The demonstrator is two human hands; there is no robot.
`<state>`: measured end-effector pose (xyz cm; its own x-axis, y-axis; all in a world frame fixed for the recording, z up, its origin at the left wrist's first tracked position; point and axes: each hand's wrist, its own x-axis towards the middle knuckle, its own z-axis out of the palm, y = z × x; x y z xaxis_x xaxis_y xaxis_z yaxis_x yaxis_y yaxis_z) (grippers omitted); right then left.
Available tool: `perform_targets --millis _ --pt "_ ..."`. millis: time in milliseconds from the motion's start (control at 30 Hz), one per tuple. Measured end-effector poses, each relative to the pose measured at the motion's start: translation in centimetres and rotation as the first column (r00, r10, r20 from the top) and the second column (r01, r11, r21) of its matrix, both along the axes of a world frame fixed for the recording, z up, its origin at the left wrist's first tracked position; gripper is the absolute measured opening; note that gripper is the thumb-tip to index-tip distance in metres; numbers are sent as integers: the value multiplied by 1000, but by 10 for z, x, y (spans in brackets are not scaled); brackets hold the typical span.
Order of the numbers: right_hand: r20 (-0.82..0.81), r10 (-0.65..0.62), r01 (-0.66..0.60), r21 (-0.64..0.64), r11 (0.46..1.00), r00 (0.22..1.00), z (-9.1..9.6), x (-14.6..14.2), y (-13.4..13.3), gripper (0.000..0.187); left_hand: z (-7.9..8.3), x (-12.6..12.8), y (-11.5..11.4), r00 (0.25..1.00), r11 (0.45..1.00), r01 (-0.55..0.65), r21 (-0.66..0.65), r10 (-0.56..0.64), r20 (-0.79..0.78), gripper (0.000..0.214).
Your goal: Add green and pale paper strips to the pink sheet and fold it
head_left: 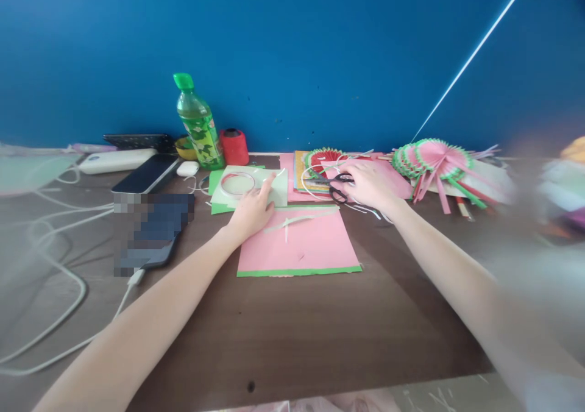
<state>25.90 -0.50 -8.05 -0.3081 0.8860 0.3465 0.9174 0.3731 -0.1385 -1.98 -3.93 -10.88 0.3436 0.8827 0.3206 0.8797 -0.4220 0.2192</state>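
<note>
My left hand (256, 212) rests on a pale green sheet (280, 195), index finger stretched out and thumb apart. By its fingertip is a small whitish strip (281, 173), and a roll of tape (237, 184) lies just left of the fingers. My right hand (367, 184) has its fingers closed at the handles of black scissors (339, 195), whose blades point left over stacked coloured paper. Between my forearms lies a pink sheet (315, 244) with green edges. Thin pale strips (299, 220) lie on it.
A green bottle (198, 128) and a red container (234, 147) stand by the blue wall. Phones (148, 173) and white cables (68, 266) occupy the left. Pink-and-green folded paper fans (434, 159) lie at right. The table's front edge (320, 394) is near me.
</note>
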Motion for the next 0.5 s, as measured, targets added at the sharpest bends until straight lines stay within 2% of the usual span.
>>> perform_targets --millis 100,233,500 --pt "22 -5 7 -63 998 1000 -4 -7 -1 32 0 1 -1 998 1000 -1 0 1 -58 66" --pt "87 -44 56 -132 990 995 -1 -16 -8 40 3 3 -6 992 998 -47 30 51 -119 66" --pt "99 -33 47 -139 989 994 0 -11 -6 31 0 3 -4 995 997 -66 28 68 -73 65"
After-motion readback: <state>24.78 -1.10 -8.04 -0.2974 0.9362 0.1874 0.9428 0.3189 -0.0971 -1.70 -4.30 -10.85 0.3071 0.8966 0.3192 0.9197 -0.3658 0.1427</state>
